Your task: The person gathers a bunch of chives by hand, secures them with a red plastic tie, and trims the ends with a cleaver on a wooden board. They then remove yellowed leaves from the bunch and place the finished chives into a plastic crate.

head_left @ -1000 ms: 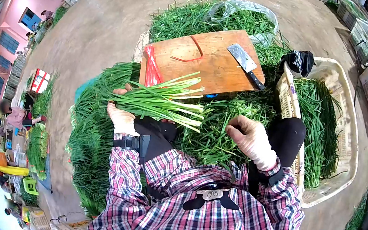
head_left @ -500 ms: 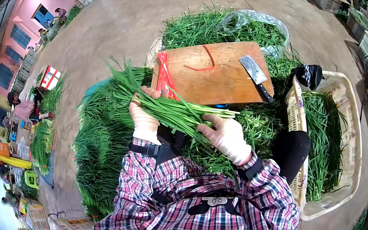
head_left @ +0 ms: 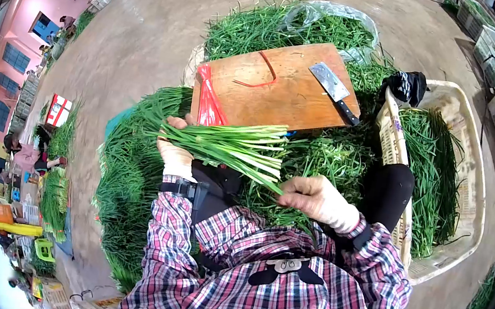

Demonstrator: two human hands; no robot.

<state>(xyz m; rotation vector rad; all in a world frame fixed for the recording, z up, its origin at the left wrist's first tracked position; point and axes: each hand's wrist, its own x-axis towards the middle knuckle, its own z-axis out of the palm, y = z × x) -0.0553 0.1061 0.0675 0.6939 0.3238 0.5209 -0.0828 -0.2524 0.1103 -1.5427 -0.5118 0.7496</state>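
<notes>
My left hand (head_left: 175, 147) is wrapped around a bunch of garlic chives (head_left: 230, 142), whose pale cut ends fan out to the right. My right hand (head_left: 316, 202) pinches the tip of one stalk at the bunch's lower right edge. Beyond the bunch, a wooden board (head_left: 283, 89) carries a cleaver (head_left: 329, 81) with a black handle. Red plastic strips (head_left: 209, 101) lie at the board's left corner, and a loose red strip (head_left: 269, 71) rests further back on it.
A large heap of chives (head_left: 126, 194) lies at my left, and more greens (head_left: 246, 33) sit behind the board with clear plastic. A cream crate (head_left: 479, 189) holding chives stands at my right. Another person (head_left: 26, 157) sits far left among crates and a green stool (head_left: 44, 249).
My right hand has moved down and away from the bunch's middle to one stalk at its edge. The stalk ends now spread wider. The view has shifted slightly.
</notes>
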